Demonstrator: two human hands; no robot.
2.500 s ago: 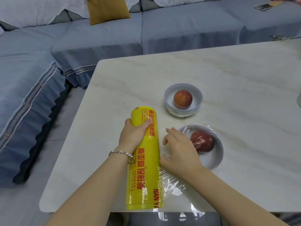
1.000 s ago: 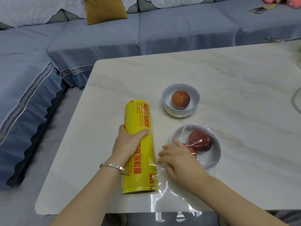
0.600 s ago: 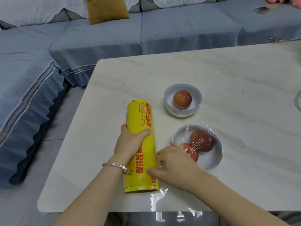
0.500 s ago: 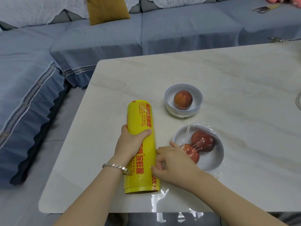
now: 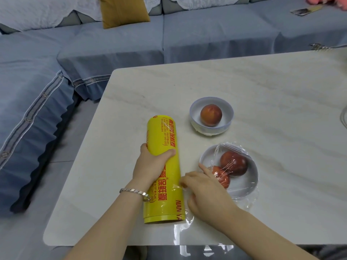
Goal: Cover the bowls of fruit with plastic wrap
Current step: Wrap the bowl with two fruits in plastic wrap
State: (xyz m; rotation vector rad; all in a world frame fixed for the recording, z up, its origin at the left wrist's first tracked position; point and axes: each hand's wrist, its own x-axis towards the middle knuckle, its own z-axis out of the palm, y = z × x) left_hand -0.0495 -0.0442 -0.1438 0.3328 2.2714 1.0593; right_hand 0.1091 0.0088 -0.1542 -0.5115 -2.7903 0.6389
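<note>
Right hand (image 5: pixel 204 192) has slid back against the roll since a moment ago: the sheet for the near bowl is being torn free.
Left hand (image 5: pixel 152 166) curls its fingers round the yellow roll (image 5: pixel 165 132) lying on the counter (image 5: pixel 262 87). The right hand sits where the film (image 5: pixel 231 148) leaves the roll, index out and the rest curled; whether it pinches, I cannot tell. Next, I judge, comes a clean tear, then tucking. At the roll's four o'clock, the near bowl (image 5: pixel 251 184) holds two fruits (image 5: pixel 233 163), half covered. At one o'clock, the far bowl (image 5: pixel 193 113) holds one peach (image 5: pixel 210 115), uncovered.

Roll (image 5: pixel 163 166) left; tabletop (image 5: pixel 291 128) bare right
</note>
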